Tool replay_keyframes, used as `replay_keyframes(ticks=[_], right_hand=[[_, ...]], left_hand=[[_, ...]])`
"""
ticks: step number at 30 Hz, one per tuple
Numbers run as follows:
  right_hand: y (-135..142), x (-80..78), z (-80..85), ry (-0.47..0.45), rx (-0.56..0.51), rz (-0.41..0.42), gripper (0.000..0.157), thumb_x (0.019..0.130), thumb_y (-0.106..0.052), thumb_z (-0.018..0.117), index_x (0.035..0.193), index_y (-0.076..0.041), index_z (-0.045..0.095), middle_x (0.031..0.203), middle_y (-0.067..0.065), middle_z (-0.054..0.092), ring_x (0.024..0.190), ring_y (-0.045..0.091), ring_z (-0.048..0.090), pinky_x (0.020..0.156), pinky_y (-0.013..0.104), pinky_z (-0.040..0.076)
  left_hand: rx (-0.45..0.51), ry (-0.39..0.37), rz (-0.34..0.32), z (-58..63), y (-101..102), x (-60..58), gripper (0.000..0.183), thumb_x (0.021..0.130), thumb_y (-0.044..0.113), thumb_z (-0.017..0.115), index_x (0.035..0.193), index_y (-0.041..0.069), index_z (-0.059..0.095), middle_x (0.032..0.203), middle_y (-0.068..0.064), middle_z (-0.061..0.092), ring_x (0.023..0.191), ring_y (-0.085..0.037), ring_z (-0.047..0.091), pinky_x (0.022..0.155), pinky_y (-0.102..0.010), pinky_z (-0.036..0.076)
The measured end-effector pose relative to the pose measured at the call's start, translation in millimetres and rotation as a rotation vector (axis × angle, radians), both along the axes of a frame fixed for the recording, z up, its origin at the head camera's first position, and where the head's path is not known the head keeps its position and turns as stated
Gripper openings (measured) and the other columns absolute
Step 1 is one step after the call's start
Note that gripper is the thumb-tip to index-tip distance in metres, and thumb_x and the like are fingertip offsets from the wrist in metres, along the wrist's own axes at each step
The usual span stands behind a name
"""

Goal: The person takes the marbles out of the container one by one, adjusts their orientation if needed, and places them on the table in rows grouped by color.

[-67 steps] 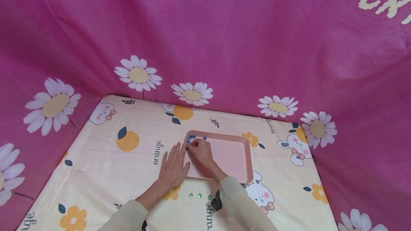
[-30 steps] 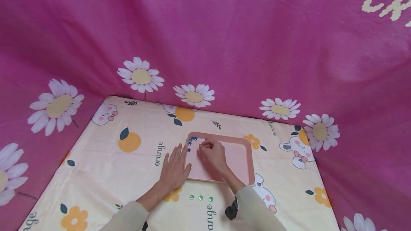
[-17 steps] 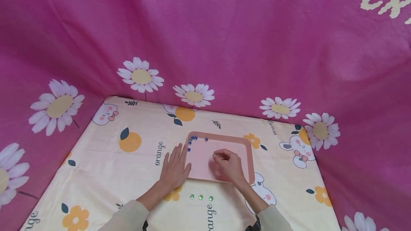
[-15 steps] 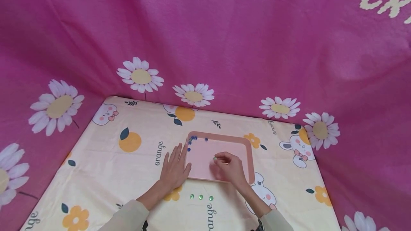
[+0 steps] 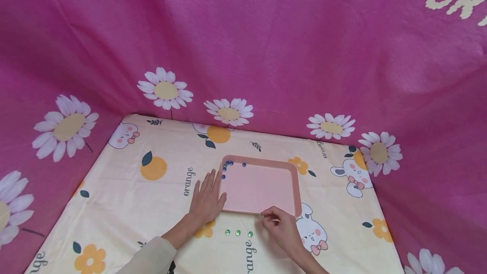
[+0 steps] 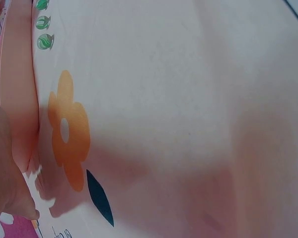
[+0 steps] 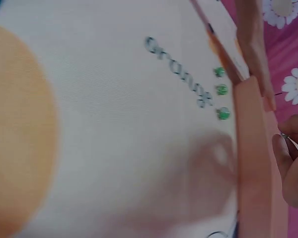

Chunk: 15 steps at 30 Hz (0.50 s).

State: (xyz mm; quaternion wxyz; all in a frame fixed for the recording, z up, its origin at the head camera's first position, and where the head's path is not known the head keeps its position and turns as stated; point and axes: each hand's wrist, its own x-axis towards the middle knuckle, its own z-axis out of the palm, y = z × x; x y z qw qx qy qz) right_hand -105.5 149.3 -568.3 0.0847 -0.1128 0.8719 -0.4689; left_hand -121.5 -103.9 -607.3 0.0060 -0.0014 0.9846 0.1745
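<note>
Head view: my hands are apart. My left hand (image 5: 207, 195) lies with fingers straight along the left side of the pink tray (image 5: 294, 187), thumb spread out near its front left corner. My right hand (image 5: 280, 227) pinches a small greenish marble (image 5: 262, 215) between thumb and forefinger, at the tray's near edge, right of the middle. Inside the tray, blue marbles (image 5: 224, 169) cluster in the far left corner and down the left wall; one more blue marble (image 5: 244, 165) sits apart along the far wall. Three green marbles (image 5: 237, 233) form a row on the printed cloth (image 5: 152, 206), in front of the tray. Pink curtain (image 5: 266, 54) with daisies behind.

Left wrist view: part of my left hand at the left border, against the tray's wall; green row at upper left, an orange printed flower (image 6: 77, 130) nearer.

Right wrist view: right fingertips clamped on the marble, its colour unclear here. Green row lies beside the tray's wall, next to a printed word (image 7: 179, 72).
</note>
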Motion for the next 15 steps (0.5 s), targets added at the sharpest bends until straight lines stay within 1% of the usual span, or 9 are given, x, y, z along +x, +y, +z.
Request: replay_keyframes(ticks=[3,6,11,15], right_hand=[[5.2,8.1,-6.7,0.01,0.002,0.002,0.02,0.08,0.007,0.069,0.089,-0.011,0.073,0.079,-0.006,0.068,0.073,0.008,0.062,0.064,0.02,0.054],[8.3,13.1,-13.0,0.021,0.012,0.012,0.022,0.078,0.01,0.067,0.087,-0.01,0.072,0.079,-0.006,0.067,0.076,0.008,0.064,0.067,0.021,0.056],[11.0,15.8,-23.3,0.044,0.051,0.029,0.025,0.074,0.01,0.065,0.086,-0.012,0.07,0.079,-0.007,0.064,0.075,0.012,0.064,0.068,0.022,0.056],[12.3,17.2,-31.1,0.031,0.076,0.039,0.026,0.074,0.01,0.066,0.085,-0.014,0.07,0.079,-0.008,0.063,0.073,0.008,0.061,0.066,0.021,0.054]], left_hand=[[0.004,-0.001,0.0,0.1,0.0,0.3,0.076,0.101,0.044,0.049,0.161,0.011,0.015,0.165,-0.013,0.017,0.15,-0.031,0.016,0.12,-0.055,0.012],[0.009,0.0,0.004,0.4,-0.2,0.4,0.076,0.101,0.043,0.049,0.161,0.011,0.015,0.165,-0.013,0.018,0.15,-0.031,0.017,0.12,-0.055,0.013],[0.005,-0.002,0.008,0.5,-0.5,-0.5,0.076,0.101,0.044,0.048,0.161,0.011,0.015,0.165,-0.013,0.017,0.15,-0.031,0.016,0.12,-0.054,0.012],[0.009,-0.01,0.005,1.1,-0.3,-0.7,0.076,0.101,0.044,0.048,0.161,0.011,0.015,0.165,-0.013,0.017,0.15,-0.031,0.016,0.12,-0.055,0.012]])
